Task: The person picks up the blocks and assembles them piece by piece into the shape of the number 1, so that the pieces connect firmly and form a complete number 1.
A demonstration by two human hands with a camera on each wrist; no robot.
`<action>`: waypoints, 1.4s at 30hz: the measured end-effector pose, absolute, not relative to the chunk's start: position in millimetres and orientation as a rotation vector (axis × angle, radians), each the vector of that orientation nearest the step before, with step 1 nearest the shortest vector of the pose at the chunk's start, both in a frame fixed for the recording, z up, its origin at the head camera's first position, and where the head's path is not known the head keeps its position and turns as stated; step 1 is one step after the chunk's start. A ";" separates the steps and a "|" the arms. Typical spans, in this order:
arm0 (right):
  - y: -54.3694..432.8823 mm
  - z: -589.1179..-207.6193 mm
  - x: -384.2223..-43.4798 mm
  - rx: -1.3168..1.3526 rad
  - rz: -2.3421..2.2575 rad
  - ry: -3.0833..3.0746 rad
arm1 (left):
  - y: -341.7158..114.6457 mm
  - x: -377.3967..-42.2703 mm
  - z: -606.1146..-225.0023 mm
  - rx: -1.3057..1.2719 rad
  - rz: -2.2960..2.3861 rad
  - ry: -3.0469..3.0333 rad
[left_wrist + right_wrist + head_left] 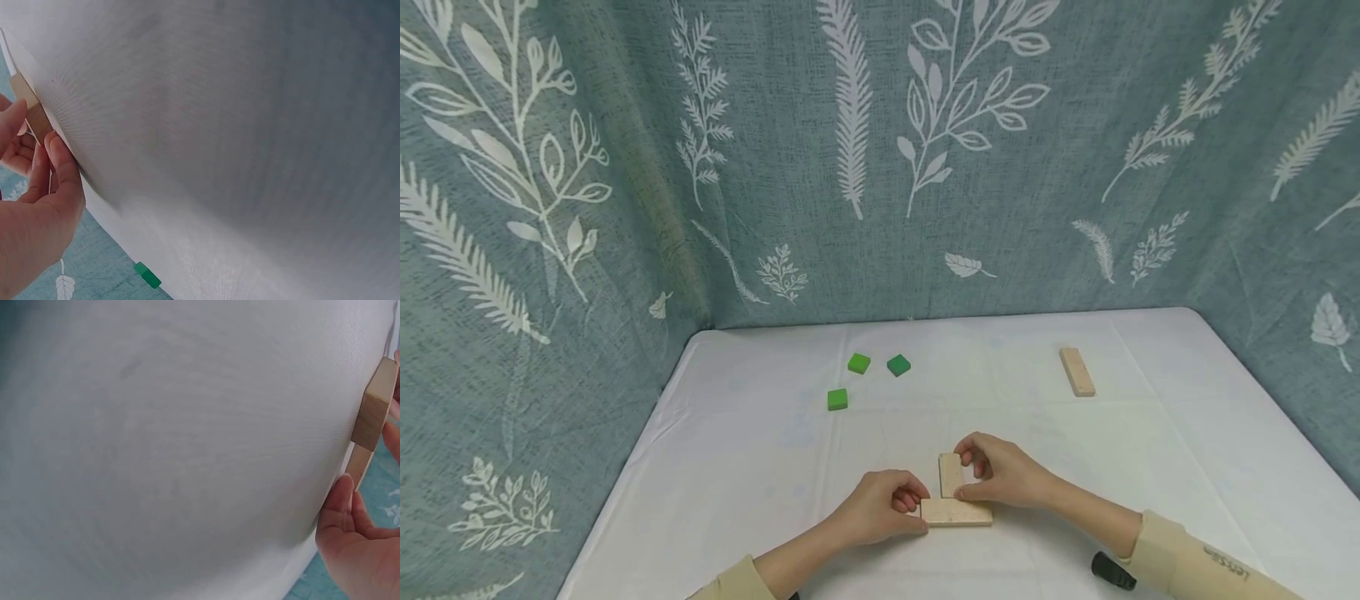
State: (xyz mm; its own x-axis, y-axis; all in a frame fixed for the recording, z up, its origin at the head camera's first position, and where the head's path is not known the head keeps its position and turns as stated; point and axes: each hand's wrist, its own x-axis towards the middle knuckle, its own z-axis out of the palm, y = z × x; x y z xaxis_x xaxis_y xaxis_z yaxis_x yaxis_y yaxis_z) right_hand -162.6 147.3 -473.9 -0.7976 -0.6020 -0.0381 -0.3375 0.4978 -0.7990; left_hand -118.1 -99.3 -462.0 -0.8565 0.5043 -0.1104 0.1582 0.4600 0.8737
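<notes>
Two pale wooden blocks meet in an upside-down T on the white table. The nearer block (957, 512) lies crosswise, and my left hand (883, 507) pinches its left end between thumb and fingers. The other block (951, 476) points away from me, its near end against the far side of the first. My right hand (1007, 471) holds this second block, thumb by its near end and fingers at its far right corner. In the right wrist view, the right hand (359, 550) is at the lower right beside the wooden blocks (375, 406).
Three small green blocks lie farther back: one left (837, 400), one behind it (859, 363), one darker (898, 365). Another wooden block (1078, 372) lies at the back right. A black object (1112, 571) is beside the right sleeve. A patterned curtain (880, 250) hangs behind the table (737, 433).
</notes>
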 end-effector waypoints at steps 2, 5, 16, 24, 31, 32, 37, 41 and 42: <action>147.9 -473.0 -162.4 -0.801 -1.201 2.427 | -99.1 -118.0 -461.7 0.561 1.357 2.359; 148.5 -471.3 -162.4 -0.813 -1.209 2.417 | -98.9 -117.9 -461.7 0.560 1.359 2.359; 149.8 -471.2 -164.5 -0.829 -1.239 2.374 | -98.9 -118.5 -461.1 0.565 1.354 2.362; 151.9 -470.4 -163.3 -0.843 -1.267 2.332 | -98.6 -117.8 -460.2 0.562 1.364 2.351; 153.9 -469.9 -163.4 -0.808 -1.276 2.317 | -97.9 -118.3 -458.1 0.556 1.355 2.338; 153.9 -469.7 -163.4 -0.794 -1.278 2.312 | -98.0 -118.5 -458.0 0.553 1.353 2.336; 155.4 -469.6 -164.0 -0.751 -1.303 2.289 | -98.4 -120.0 -458.2 0.546 1.343 2.322; 158.5 -470.0 -164.6 -0.737 -1.320 2.292 | -98.4 -121.1 -458.6 0.551 1.344 2.319; 159.4 -470.2 -164.9 -0.736 -1.325 2.294 | -98.4 -121.4 -458.6 0.552 1.345 2.319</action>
State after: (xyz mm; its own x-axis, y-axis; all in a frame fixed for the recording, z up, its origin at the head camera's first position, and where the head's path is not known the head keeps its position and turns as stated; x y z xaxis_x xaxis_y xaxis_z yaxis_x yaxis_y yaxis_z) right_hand -164.9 159.4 -470.2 -0.7863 -0.6138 -0.0706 -0.2454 0.4151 -0.8760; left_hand -121.4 -98.4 -458.6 -0.8411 0.5216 -0.1430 0.1348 0.4582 0.8786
